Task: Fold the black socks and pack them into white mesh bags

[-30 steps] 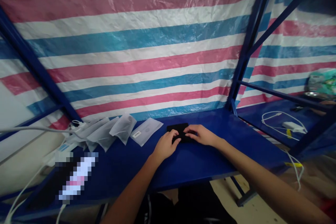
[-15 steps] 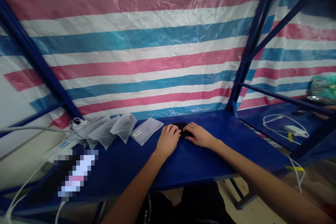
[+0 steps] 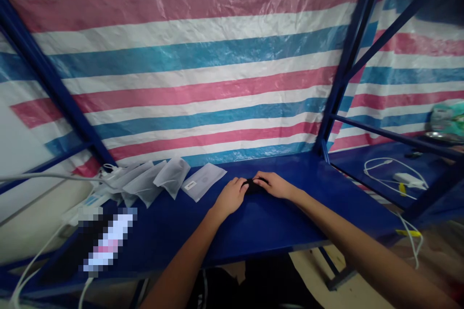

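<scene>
A small, soft-looking black item (image 3: 254,188) lies on the blue table (image 3: 250,231); its kind cannot be made out. My left hand (image 3: 231,197) grips its left end, thumb on the near side and fingers curled over the far side. At the other end, my right hand (image 3: 274,185) pinches it with the thumb and fingers. Parts of the item are hidden under the fingers. Just left of my left hand lies a flat, frosted translucent bag (image 3: 205,181) with a small white label.
Several more frosted bags (image 3: 145,182) overlap at the back left, near a white power strip (image 3: 85,208). A lit, blurred phone screen (image 3: 110,241) is at the left. Blue metal posts (image 3: 339,72) frame a striped sheet (image 3: 203,87). A white charger (image 3: 409,181) with cable lies right.
Fingers that lay flatter over the black item now curl around its ends, with the thumbs pressed in. More of its middle shows, and it looks bunched or folded. The view shifted slightly.
</scene>
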A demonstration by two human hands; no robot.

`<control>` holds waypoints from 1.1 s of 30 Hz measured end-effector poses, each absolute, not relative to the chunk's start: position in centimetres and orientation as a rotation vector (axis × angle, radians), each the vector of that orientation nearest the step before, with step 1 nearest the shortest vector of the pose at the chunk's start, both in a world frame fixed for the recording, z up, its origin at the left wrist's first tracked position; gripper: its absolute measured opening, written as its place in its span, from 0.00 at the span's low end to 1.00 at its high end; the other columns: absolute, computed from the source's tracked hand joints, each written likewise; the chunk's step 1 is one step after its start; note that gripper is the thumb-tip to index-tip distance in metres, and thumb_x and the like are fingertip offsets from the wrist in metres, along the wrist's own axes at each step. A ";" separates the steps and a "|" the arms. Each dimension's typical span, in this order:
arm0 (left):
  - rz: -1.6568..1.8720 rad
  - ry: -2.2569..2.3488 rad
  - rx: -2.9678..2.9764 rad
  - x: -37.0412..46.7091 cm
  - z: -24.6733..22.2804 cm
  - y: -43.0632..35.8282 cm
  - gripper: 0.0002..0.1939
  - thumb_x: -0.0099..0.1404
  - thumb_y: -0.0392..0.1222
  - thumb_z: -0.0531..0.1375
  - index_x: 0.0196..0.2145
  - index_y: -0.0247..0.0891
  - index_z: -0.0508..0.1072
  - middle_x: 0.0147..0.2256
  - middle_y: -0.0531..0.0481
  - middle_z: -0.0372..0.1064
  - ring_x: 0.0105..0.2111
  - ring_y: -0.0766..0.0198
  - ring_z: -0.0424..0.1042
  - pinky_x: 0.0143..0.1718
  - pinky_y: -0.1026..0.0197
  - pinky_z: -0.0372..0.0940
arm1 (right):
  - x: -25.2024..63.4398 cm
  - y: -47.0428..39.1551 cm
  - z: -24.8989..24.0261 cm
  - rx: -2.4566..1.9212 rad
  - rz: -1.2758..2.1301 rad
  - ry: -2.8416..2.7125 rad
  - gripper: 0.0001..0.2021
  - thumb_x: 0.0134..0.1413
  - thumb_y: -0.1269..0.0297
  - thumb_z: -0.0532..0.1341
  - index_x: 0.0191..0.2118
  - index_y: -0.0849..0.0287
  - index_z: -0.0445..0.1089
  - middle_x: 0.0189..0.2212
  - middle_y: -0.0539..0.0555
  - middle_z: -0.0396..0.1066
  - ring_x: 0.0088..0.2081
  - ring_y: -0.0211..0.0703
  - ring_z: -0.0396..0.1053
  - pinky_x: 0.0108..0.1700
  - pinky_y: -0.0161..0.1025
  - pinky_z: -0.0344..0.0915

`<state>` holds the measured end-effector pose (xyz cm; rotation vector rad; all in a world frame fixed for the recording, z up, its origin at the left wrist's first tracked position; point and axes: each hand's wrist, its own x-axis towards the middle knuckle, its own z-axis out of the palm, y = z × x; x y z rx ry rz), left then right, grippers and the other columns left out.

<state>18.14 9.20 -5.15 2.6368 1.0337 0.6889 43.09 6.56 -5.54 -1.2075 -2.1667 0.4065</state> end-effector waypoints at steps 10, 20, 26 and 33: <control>0.653 1.199 2.576 19.4 -5.5 13.3 0.21 0.80 0.48 0.50 0.49 0.42 0.83 0.39 0.43 0.78 0.42 0.51 0.77 0.49 0.51 0.69 | 37.4 9.0 -2.5 -1.684 -0.323 -2.252 0.17 0.74 0.71 0.51 0.57 0.63 0.75 0.52 0.68 0.76 0.57 0.59 0.69 0.59 0.51 0.66; 0.823 1.209 2.559 16.6 -5.6 13.5 0.21 0.81 0.43 0.47 0.50 0.39 0.79 0.49 0.41 0.78 0.50 0.52 0.76 0.56 0.50 0.68 | 35.7 9.0 -3.4 -1.771 -0.006 -2.244 0.29 0.81 0.51 0.38 0.64 0.55 0.71 0.48 0.61 0.82 0.48 0.55 0.81 0.50 0.44 0.70; 0.663 1.698 2.555 10.6 -6.1 16.1 0.19 0.72 0.51 0.63 0.54 0.40 0.80 0.57 0.35 0.74 0.57 0.41 0.72 0.59 0.43 0.67 | 35.4 8.2 -3.5 -1.762 -0.092 -2.225 0.29 0.81 0.51 0.40 0.49 0.56 0.77 0.44 0.61 0.82 0.45 0.54 0.81 0.48 0.42 0.67; 0.866 1.501 2.542 11.3 -4.7 15.9 0.17 0.76 0.40 0.55 0.54 0.42 0.81 0.50 0.41 0.80 0.49 0.49 0.79 0.53 0.50 0.72 | 35.3 7.7 -3.7 -1.726 -0.085 -2.194 0.29 0.80 0.50 0.43 0.77 0.57 0.48 0.44 0.61 0.82 0.44 0.52 0.81 0.47 0.41 0.67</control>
